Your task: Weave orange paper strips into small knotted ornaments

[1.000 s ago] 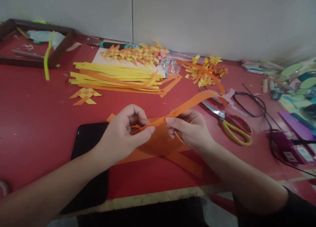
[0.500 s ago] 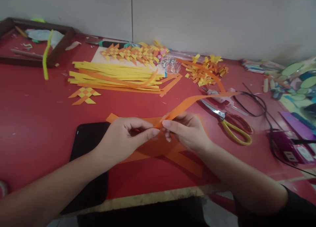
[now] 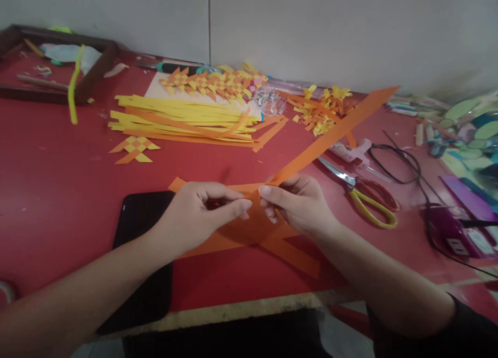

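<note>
An orange paper strip [image 3: 330, 140] runs up and to the right from between my hands, its free end high in the air. My left hand [image 3: 208, 205] pinches its lower end between thumb and fingers. Close beside it, my right hand [image 3: 298, 200] grips the strip between thumb and forefinger. Part of the strip is hidden by my fingers. Below both hands, wide orange paper [image 3: 218, 244] lies on the red table, with another orange strip [image 3: 295, 257] slanting across it. A black phone [image 3: 143, 223] rests under my left forearm.
Yellow paper strips [image 3: 163, 106] are piled behind my hands, near a woven paper fish [image 3: 136, 149] and several more [image 3: 210, 83]. Scissors [image 3: 361, 192] and a pink glue gun [image 3: 354, 153] lie to the right. A dark wooden frame [image 3: 87, 85] sits back left.
The orange strip's free part has swung upward and straightened, from a drooping curve to a raised diagonal. My hands have scarcely moved and keep their pinch.
</note>
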`<state>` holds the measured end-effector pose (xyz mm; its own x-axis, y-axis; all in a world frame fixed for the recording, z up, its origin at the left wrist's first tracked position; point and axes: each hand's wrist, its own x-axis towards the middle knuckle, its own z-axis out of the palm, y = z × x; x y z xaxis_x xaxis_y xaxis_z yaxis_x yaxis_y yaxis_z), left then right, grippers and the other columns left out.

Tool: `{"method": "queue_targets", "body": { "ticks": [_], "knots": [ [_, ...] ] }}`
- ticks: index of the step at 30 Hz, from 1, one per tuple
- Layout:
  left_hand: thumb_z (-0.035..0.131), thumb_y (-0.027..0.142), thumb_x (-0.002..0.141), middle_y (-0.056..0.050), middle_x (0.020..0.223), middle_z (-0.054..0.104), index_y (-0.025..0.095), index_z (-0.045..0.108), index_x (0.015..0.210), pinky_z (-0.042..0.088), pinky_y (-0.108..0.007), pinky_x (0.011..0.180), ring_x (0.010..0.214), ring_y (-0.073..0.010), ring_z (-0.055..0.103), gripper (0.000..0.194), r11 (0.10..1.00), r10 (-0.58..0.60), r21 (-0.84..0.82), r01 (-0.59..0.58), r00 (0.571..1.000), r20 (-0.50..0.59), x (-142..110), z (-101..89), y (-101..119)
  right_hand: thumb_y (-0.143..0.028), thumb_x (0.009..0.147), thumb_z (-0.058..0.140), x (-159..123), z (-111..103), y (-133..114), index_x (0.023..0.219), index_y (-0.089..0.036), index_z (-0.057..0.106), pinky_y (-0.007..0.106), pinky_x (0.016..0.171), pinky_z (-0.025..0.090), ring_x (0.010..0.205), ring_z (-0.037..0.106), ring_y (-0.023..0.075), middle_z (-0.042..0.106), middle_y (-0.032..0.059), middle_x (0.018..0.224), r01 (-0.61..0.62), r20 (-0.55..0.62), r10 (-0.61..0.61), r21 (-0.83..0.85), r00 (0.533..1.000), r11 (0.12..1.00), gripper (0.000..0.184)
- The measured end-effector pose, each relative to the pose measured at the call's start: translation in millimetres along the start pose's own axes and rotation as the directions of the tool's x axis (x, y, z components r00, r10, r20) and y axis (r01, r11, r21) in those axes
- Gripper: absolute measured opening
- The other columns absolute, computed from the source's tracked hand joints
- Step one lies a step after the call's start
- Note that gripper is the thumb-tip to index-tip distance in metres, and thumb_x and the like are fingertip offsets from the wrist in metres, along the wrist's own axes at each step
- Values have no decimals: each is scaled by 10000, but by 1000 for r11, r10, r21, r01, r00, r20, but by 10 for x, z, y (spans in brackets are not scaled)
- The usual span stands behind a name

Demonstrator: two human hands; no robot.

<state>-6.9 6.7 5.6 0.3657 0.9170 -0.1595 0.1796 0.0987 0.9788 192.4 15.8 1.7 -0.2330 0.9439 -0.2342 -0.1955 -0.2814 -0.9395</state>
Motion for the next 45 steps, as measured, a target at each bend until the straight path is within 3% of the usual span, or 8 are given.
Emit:
{"method": "queue_targets", "body": {
  "ticks": [6, 10, 13, 17, 29, 36, 40, 45],
  "knots": [
    [703, 352, 828, -24, 676, 735, 177, 718, 701, 480, -221, 546, 574, -119, 617, 216, 997, -41, -64, 46, 997, 68, 7, 1, 23, -316, 631, 871, 38, -69, -48, 564, -153, 675, 181, 321, 441, 374, 544, 81, 651, -4, 510, 43, -79, -43, -6, 996, 999, 264],
    [682, 335, 839, -41, 765, 747, 181, 719, 766, 545, -281, 685, 727, -176, 687, 174, 997, -12, -71, 25, 984, 176, -26, 39, 28, -315, 646, 859, 19, -60, -33, 587, -153, 671, 171, 315, 427, 360, 528, 69, 636, -23, 503, 31, 12, -30, -28, 999, 999, 255],
    [667, 334, 855, -43, 846, 747, 185, 727, 833, 536, -283, 730, 816, -191, 690, 162, 999, 34, -40, -28, 986, 161, -30, 52, 15, -297, 649, 859, -11, -22, -3, 602, -143, 676, 163, 334, 435, 346, 524, 62, 631, -25, 476, 0, 75, 6, -86, 997, 996, 243],
    [671, 362, 858, -20, 784, 740, 190, 727, 790, 493, -245, 640, 713, -154, 654, 194, 1000, 20, -6, -19, 993, 112, -11, 34, -6, -300, 657, 856, -22, 19, 19, 612, -138, 676, 165, 348, 447, 349, 533, 66, 626, -25, 460, -45, 108, 55, -97, 993, 994, 247],
    [731, 349, 804, -32, 780, 751, 191, 750, 780, 508, -266, 654, 710, -165, 654, 161, 1000, -25, -5, 25, 998, 60, -33, 36, 35, -292, 638, 866, 14, -19, 18, 566, -155, 619, 164, 326, 449, 367, 541, 67, 641, -27, 512, -16, 51, 17, -12, 999, 1000, 291],
    [803, 276, 726, 23, 696, 662, 196, 610, 786, 499, -209, 570, 624, -118, 625, 217, 996, 31, -81, -35, 998, -55, -37, 54, 27, -343, 604, 875, 51, -20, -43, 522, -166, 600, 157, 300, 423, 359, 525, 66, 627, -29, 492, -33, -15, 33, 18, 999, 999, 338],
    [756, 297, 792, 3, 815, 735, 223, 708, 832, 523, -214, 651, 719, -129, 670, 96, 995, 103, 14, -104, 994, 31, -50, 35, 16, -354, 575, 884, 61, -22, -77, 509, -168, 595, 155, 288, 408, 351, 516, 65, 624, -27, 487, -32, -39, 32, 14, 999, 999, 350],
    [678, 279, 868, -15, 1025, 770, 281, 749, 1071, 540, -228, 793, 899, -153, 706, 215, 973, 183, 123, -197, 976, 115, -71, 14, 50, -316, 579, 887, 66, -50, -99, 522, -161, 604, 150, 297, 417, 354, 523, 63, 632, -24, 494, -47, -46, 49, 36, 998, 998, 328]
  ]
}}
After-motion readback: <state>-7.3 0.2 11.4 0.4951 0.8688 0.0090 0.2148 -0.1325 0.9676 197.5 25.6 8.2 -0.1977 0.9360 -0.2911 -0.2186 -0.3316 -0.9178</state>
